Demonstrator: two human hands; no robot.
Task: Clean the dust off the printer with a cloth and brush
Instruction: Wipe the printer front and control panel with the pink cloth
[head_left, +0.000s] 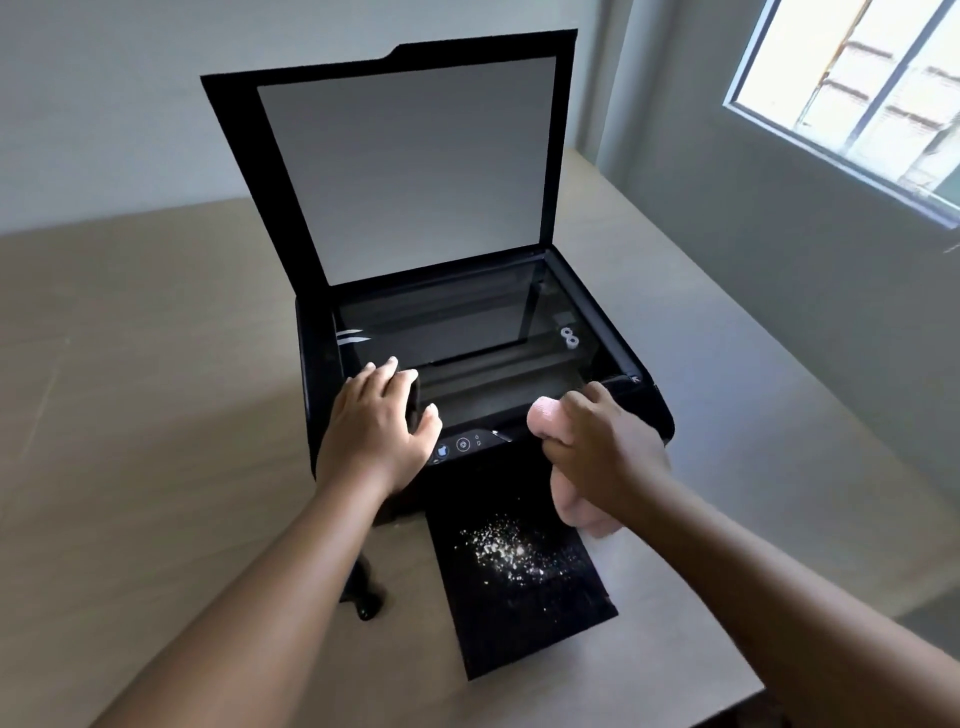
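Note:
A black printer (631, 364) stands on the table with its scanner lid (410, 161) raised upright, the glass (457, 322) uncovered. My left hand (382, 421) rests flat, fingers spread, on the front left corner of the scanner bed. My right hand (605, 452) is closed around a pale pink cloth (576, 512) at the printer's front right, over the control panel (462, 444). White dust specks (511, 551) lie scattered on the black output tray (519, 639). A black brush (366, 595) lies on the table, partly hidden under my left forearm.
The printer sits on a light wooden table (130, 389) whose right edge runs close to the printer and whose near edge ends just past the output tray. A grey wall with a window (857, 88) is on the right.

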